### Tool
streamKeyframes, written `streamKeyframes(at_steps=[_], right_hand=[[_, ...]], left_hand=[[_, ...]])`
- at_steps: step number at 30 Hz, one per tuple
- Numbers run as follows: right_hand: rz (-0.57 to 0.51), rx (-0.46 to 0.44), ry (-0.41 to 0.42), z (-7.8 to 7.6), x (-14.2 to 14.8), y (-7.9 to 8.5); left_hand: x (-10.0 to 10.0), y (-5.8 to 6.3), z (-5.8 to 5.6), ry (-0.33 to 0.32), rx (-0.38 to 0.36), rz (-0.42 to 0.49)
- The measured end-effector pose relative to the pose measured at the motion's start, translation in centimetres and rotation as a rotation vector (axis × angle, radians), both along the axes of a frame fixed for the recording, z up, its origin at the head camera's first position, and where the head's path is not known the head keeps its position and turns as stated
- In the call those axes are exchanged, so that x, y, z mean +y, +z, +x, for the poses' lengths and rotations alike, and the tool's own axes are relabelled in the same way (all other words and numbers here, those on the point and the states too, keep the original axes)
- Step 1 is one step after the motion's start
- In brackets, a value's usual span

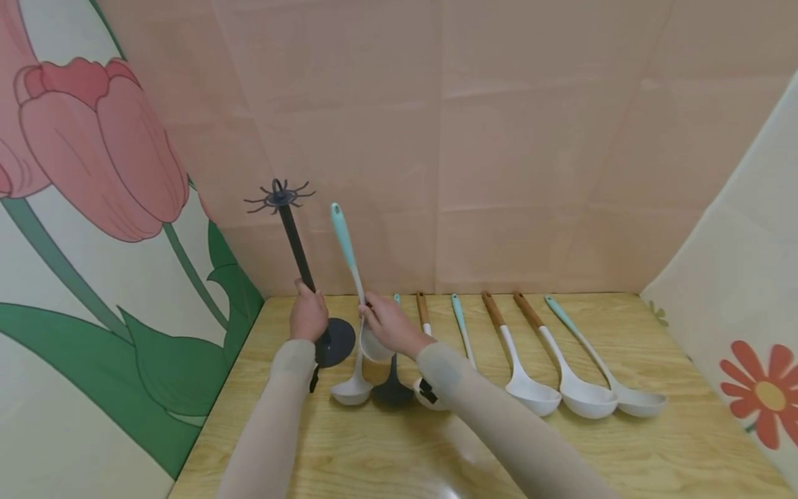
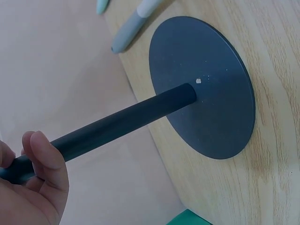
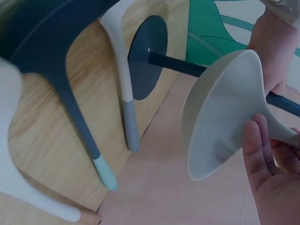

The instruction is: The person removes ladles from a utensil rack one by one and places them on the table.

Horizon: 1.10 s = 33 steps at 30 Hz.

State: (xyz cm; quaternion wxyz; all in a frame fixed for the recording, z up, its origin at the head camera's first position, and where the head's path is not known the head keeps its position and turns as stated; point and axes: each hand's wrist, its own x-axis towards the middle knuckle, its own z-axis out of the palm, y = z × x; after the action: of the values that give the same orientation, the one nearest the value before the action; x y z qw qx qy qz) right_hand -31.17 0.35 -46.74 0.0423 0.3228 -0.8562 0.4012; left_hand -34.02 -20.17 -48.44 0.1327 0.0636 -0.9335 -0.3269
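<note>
My left hand [image 1: 308,315] grips the upright pole of a black utensil stand [image 1: 295,242]. Its top carries a ring of hooks with nothing hanging on them, and its round base [image 2: 206,117] seems to be on or just over the table; I cannot tell which. Beside the pole, my right hand [image 1: 393,324] holds a ladle [image 3: 227,110] by its neck, just above the pale grey bowl. The turquoise handle of that ladle points up, close to the stand's hooks. In the right wrist view, the bowl hides part of the pole.
A row of ladles lies on the wooden table [image 1: 349,457], handles toward the back wall. Among them are a grey-handled ladle [image 1: 352,391], a black ladle [image 1: 393,394], white wooden-handled ladles [image 1: 589,398] and a turquoise-handled ladle [image 1: 642,403]. Printed cloths hang around the table.
</note>
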Motion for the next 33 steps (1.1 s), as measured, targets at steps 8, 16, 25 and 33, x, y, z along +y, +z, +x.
streamKeyframes(at_steps=[8, 16, 25, 33], right_hand=[[-0.042, -0.03, -0.012, -0.2, 1.5, -0.8], [-0.035, 0.034, -0.06, 0.2, 3.1, -1.3], [-0.042, 0.03, -0.087, 0.8, 4.9, -1.1], [-0.026, 0.067, -0.086, 1.3, 6.2, -2.0]], left_hand=[[0.0, -0.2, -0.1, 0.007, 0.001, 0.009], [0.0, 0.0, 0.0, 0.01, -0.013, 0.013], [0.0, 0.1, -0.2, 0.01, -0.019, 0.02], [-0.1, -0.4, -0.3, 0.016, -0.007, 0.005]])
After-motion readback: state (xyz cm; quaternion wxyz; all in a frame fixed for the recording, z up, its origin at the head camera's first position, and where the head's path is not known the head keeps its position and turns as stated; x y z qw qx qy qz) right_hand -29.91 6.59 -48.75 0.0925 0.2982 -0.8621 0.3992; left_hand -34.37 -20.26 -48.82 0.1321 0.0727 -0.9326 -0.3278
